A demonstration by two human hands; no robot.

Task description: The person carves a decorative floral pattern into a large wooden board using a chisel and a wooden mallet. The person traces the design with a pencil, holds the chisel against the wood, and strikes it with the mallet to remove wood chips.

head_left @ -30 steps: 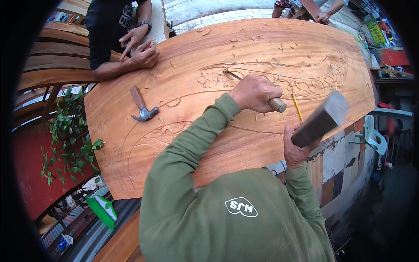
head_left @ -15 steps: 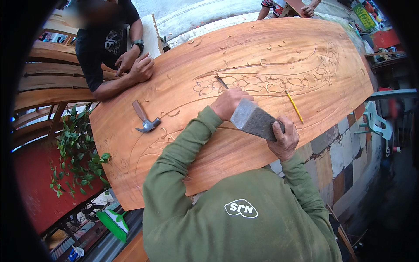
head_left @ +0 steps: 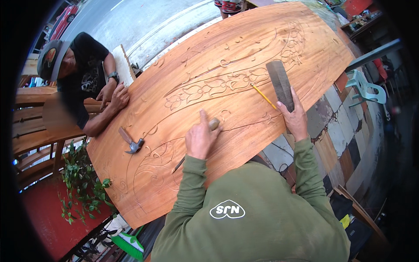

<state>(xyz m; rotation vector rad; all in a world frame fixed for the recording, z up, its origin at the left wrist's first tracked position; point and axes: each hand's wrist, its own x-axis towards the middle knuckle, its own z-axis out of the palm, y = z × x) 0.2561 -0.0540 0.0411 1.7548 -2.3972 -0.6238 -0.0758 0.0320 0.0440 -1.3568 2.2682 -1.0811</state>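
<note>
My left hand point(head_left: 201, 137) holds a carving chisel, its index finger stretched forward over the board. The chisel's rounded wooden handle point(head_left: 214, 124) pokes out between thumb and fingers, and its dark metal tip point(head_left: 178, 165) shows near my wrist, away from the carved flower band point(head_left: 227, 85). In my right hand point(head_left: 295, 115) is a worn, dark wooden block point(head_left: 280, 81), gripped at its lower end and pointing away from me. A yellow pencil point(head_left: 264, 97) lies on the wooden panel point(head_left: 144, 209) between my hands, just left of the block.
A claw hammer point(head_left: 132, 141) rests on the panel's left part. Curled shavings point(head_left: 224, 63) are scattered about. A person in black point(head_left: 89, 70) leans on the far left edge. A pale green plastic chair point(head_left: 368, 89) stands at right; leafy plant point(head_left: 80, 181) and green broom point(head_left: 130, 245) are at left.
My left hand has drawn back from the carved band, and the chisel has turned so its tip points toward me. The block has swung away from the left hand. The view has shifted.
</note>
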